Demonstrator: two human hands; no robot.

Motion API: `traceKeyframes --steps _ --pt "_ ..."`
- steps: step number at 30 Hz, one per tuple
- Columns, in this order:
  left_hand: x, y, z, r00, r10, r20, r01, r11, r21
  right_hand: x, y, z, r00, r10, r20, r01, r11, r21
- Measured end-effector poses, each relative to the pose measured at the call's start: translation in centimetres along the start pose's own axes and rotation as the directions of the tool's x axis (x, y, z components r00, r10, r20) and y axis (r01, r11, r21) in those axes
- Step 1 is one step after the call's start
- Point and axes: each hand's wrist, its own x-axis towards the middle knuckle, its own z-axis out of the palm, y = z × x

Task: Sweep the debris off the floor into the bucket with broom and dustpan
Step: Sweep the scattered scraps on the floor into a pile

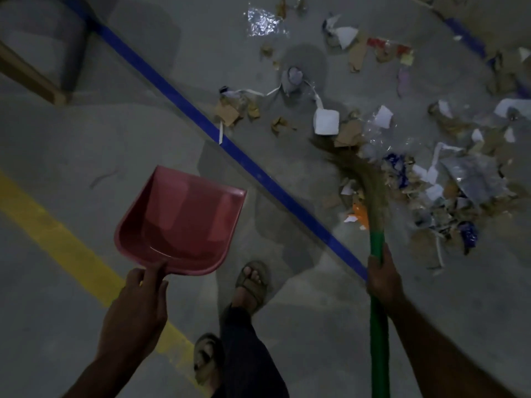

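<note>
My left hand (138, 300) grips the rear of a pink dustpan (184, 219), held above the floor with its mouth pointing up-right; nothing lies in it. My right hand (383, 278) is wrapped round the green handle of a broom (377, 311). The broom's straw bristles (362, 173) touch the edge of a spread of debris (448, 179): torn paper, cardboard scraps and clear plastic on the grey floor. A white paper cube (326, 122) lies just beyond the bristle tips. No bucket is in view.
A blue floor stripe (230, 145) runs diagonally between dustpan and debris. A yellow stripe (66, 248) crosses the lower left. My sandalled feet (253, 282) stand near the blue stripe. A wooden frame (28, 73) and a dark object sit at top left.
</note>
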Motion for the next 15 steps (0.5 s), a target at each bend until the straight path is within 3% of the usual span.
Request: traceKeyframes --steps 5,11,15 --pt "2.8 0.9 -2.0 0.999 0.011 -0.050 -0.010 1.000 0.022 -4.8 2.1 -1.4 0.987 -0.124 -0.106 0.130 0.990 0.050" --pt "6.0 -0.4 -5.0 0.995 0.023 -0.096 -0.016 0.998 0.066 -10.0 2.2 0.3 0.982 -0.092 -0.165 0.100 0.994 0.042" --pt "7.9 -1.9 -6.9 0.994 0.019 -0.111 -0.011 0.997 0.072 -12.9 -1.0 3.2 0.968 -0.242 -0.071 0.245 0.969 0.028"
